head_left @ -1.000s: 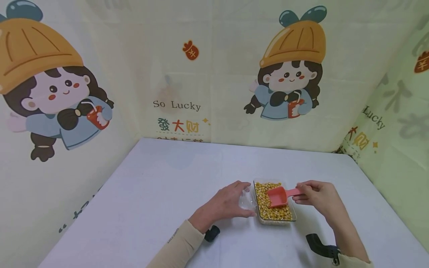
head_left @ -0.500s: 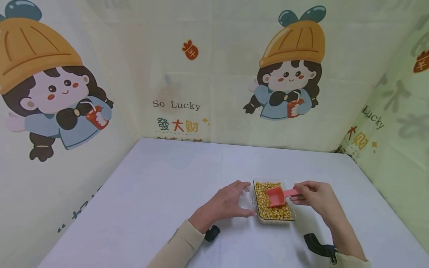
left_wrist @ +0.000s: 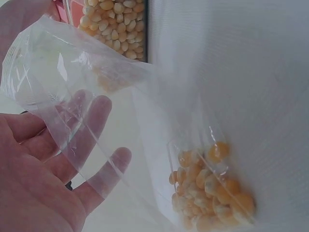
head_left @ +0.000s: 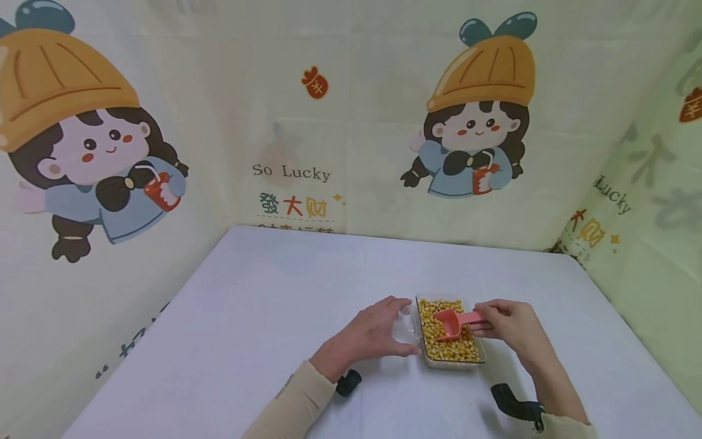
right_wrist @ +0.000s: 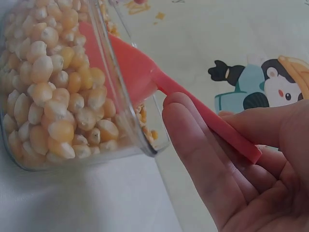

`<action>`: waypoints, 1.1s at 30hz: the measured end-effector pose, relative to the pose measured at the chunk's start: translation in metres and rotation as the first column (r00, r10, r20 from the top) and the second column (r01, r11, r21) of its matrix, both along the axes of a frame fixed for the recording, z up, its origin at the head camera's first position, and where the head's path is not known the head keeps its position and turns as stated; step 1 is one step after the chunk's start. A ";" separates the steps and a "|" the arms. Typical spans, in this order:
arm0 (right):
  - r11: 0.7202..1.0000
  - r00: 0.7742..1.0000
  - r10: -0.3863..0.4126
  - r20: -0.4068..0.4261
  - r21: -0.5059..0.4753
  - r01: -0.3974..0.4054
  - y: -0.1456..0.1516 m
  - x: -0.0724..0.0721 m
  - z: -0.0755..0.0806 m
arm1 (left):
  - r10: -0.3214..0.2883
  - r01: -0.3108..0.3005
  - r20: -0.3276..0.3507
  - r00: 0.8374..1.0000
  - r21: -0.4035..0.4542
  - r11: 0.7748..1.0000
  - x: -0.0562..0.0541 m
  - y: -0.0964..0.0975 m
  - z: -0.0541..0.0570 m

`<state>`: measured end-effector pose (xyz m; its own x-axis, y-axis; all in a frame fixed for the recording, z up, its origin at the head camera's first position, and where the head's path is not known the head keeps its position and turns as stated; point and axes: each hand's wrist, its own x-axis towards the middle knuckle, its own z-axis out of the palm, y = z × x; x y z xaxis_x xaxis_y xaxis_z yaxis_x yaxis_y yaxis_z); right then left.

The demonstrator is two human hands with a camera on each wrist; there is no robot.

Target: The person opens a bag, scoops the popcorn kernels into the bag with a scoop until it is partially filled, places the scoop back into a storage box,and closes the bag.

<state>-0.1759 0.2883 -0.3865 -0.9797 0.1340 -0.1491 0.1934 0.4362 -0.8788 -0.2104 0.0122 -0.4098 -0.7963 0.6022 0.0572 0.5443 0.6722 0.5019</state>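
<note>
A clear glass container (head_left: 451, 366) full of yellow corn kernels (head_left: 451, 349) stands on the table. The fingers and thumb of my left hand (head_left: 366, 332) curve round a clear plastic bag (head_left: 404, 329) just left of it. Corn kernels (left_wrist: 207, 193) lie at the bag's lower end in the left wrist view. My right hand (head_left: 512, 326) pinches the handle of a pink scoop (head_left: 451, 324) from the right side. The scoop's bowl sits in the corn, its front edge buried among the kernels. In the right wrist view the handle (right_wrist: 207, 116) slants over the container's rim.
A white table (head_left: 263, 317) extends around the container. Behind and at the sides hang cloth walls (head_left: 373, 152) with printed cartoon figures. Black wrist mounts (head_left: 515, 402) sit below the hands.
My right hand has moved a little left, and the scoop has tilted and pushed further into the corn. The left hand and bag stay in place.
</note>
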 end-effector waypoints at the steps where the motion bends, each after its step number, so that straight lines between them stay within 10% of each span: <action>1: 1.000 1.000 0.002 0.002 -0.007 -0.002 0.000 0.000 0.000 | 0.000 0.000 -0.001 1.000 -0.001 1.000 0.000 0.000 0.000; 33: 0.979 0.999 0.003 0.042 -0.205 0.005 0.026 0.007 -0.011 | -0.006 0.006 -0.026 1.000 -0.019 1.000 0.002 0.000 0.005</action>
<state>-0.1687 0.3145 -0.3971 -0.9720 0.0971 -0.2142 0.2320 0.2469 -0.9409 -0.2087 0.0124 -0.4050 -0.7911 0.6081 0.0665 0.5611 0.6781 0.4747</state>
